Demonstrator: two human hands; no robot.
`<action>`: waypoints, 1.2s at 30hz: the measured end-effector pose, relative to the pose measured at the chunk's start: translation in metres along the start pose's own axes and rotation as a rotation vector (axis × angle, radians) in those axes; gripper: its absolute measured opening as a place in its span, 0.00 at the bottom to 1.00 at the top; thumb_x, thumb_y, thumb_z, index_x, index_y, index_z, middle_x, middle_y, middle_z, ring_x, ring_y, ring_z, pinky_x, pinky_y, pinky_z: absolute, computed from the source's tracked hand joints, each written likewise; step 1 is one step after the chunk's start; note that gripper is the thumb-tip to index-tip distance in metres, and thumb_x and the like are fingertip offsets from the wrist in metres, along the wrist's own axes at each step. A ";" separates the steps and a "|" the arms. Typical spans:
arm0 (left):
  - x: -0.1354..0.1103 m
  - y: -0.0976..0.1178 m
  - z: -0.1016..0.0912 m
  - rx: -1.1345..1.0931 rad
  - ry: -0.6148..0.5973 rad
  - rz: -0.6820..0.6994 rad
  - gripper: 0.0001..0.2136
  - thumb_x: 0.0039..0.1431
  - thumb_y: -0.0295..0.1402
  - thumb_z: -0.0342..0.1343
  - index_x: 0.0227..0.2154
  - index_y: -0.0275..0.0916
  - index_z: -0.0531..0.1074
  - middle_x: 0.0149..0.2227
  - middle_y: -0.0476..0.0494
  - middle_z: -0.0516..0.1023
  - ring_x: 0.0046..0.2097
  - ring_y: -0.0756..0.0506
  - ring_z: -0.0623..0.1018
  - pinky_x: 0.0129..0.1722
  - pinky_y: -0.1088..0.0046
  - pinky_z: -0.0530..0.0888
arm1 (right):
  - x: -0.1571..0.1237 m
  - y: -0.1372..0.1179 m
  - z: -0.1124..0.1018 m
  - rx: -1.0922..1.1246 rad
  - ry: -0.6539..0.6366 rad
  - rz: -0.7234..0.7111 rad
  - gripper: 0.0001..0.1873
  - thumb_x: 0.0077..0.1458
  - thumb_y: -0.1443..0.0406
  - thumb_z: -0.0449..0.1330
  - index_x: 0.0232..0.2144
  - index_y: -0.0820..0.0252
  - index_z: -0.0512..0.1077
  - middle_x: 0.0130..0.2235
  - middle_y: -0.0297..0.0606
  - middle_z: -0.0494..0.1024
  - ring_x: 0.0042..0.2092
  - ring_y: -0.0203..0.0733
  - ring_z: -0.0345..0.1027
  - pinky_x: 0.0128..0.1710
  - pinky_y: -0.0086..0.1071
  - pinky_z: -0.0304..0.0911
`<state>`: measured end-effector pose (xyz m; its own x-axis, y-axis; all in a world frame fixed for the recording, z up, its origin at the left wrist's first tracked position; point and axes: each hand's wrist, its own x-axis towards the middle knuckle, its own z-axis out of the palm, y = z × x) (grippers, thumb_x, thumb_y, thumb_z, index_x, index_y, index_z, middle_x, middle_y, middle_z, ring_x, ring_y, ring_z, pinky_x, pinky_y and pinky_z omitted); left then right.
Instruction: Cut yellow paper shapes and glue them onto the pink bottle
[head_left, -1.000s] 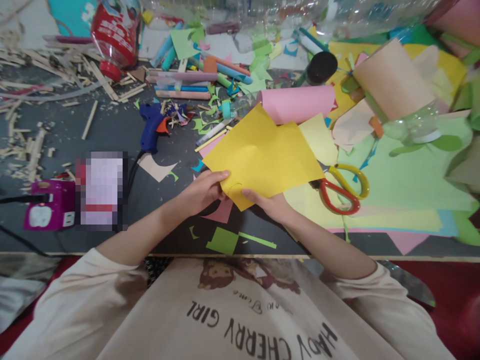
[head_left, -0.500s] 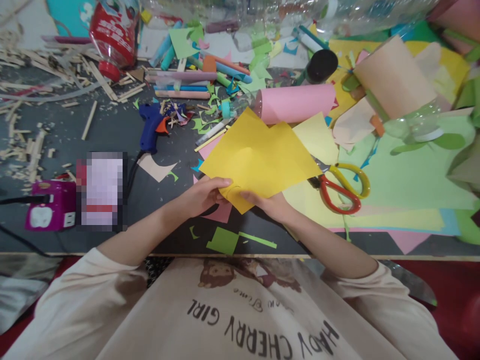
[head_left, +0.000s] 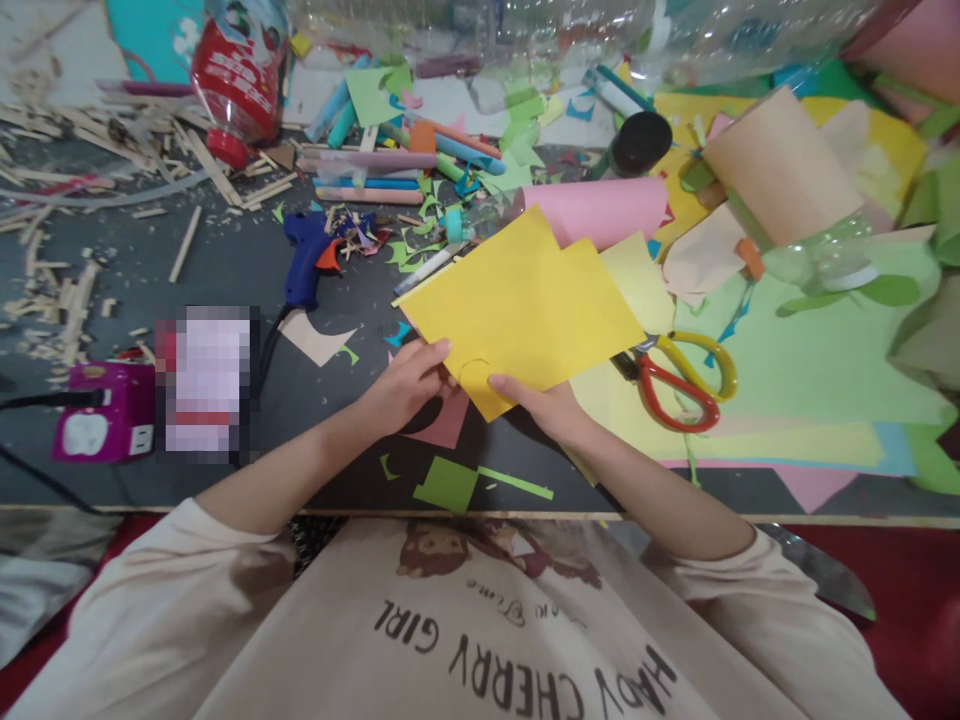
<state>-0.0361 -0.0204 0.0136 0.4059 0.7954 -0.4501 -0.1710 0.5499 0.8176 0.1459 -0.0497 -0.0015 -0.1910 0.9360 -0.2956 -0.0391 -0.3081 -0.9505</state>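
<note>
A sheet of yellow paper [head_left: 525, 310] with a notch in its far edge is held above the table by both hands. A small curved line is drawn near its close corner. My left hand [head_left: 409, 385] pinches the lower left edge, fingers partly behind the sheet. My right hand [head_left: 544, 402] grips the near edge, thumb on top beside the drawn curve, other fingers hidden underneath. Just right of the paper lie scissors [head_left: 686, 385] with one red and one yellow handle loop. Behind it rests a plastic bottle wrapped in pink paper [head_left: 592, 212].
A blue glue gun [head_left: 304, 260] lies left of the paper, with a purple box [head_left: 103, 412] and a pixelated rectangular object [head_left: 206, 380] nearby. Green sheets [head_left: 840, 340] cover the right side. Marker pens [head_left: 371, 170], wood sticks [head_left: 187, 245] and a red-labelled bottle [head_left: 238, 80] sit farther back.
The yellow paper has turned slightly and flattened out in my hands. My left fingers have shifted a little left along its edge, showing more of the drawn curve.
</note>
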 end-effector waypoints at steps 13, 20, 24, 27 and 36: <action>-0.004 -0.002 0.002 0.462 0.218 0.198 0.17 0.50 0.49 0.61 0.27 0.38 0.74 0.27 0.45 0.80 0.30 0.47 0.78 0.27 0.74 0.74 | -0.001 -0.005 0.006 -0.055 -0.025 0.003 0.34 0.46 0.40 0.63 0.50 0.51 0.75 0.46 0.42 0.82 0.57 0.50 0.72 0.64 0.48 0.60; -0.005 -0.006 0.002 0.584 0.275 0.302 0.14 0.52 0.46 0.60 0.23 0.39 0.74 0.24 0.47 0.79 0.29 0.46 0.78 0.32 0.72 0.76 | -0.002 -0.006 0.009 -0.034 -0.013 0.023 0.38 0.46 0.42 0.64 0.55 0.52 0.72 0.46 0.42 0.82 0.55 0.51 0.74 0.62 0.49 0.63; -0.004 -0.012 -0.001 0.652 0.260 0.382 0.12 0.53 0.43 0.56 0.23 0.40 0.73 0.21 0.49 0.77 0.24 0.48 0.75 0.28 0.73 0.74 | -0.002 -0.007 0.009 0.006 -0.005 0.044 0.39 0.44 0.43 0.66 0.55 0.53 0.72 0.48 0.43 0.82 0.53 0.52 0.75 0.59 0.48 0.66; -0.005 -0.011 -0.003 0.754 0.251 0.442 0.17 0.57 0.43 0.52 0.17 0.40 0.67 0.16 0.51 0.71 0.22 0.50 0.72 0.27 0.74 0.71 | -0.001 -0.008 0.009 0.008 0.005 0.039 0.38 0.43 0.43 0.67 0.54 0.52 0.72 0.50 0.43 0.81 0.55 0.52 0.74 0.60 0.48 0.65; -0.002 -0.005 0.004 0.505 0.304 0.309 0.17 0.50 0.49 0.61 0.24 0.39 0.70 0.23 0.50 0.74 0.25 0.50 0.74 0.27 0.75 0.73 | -0.003 -0.007 0.009 -0.004 -0.008 0.049 0.41 0.43 0.42 0.66 0.56 0.52 0.71 0.53 0.44 0.80 0.57 0.55 0.72 0.61 0.51 0.64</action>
<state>-0.0323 -0.0254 0.0115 0.1221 0.9744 -0.1888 0.2329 0.1568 0.9598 0.1382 -0.0515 0.0066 -0.2006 0.9182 -0.3415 -0.0259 -0.3534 -0.9351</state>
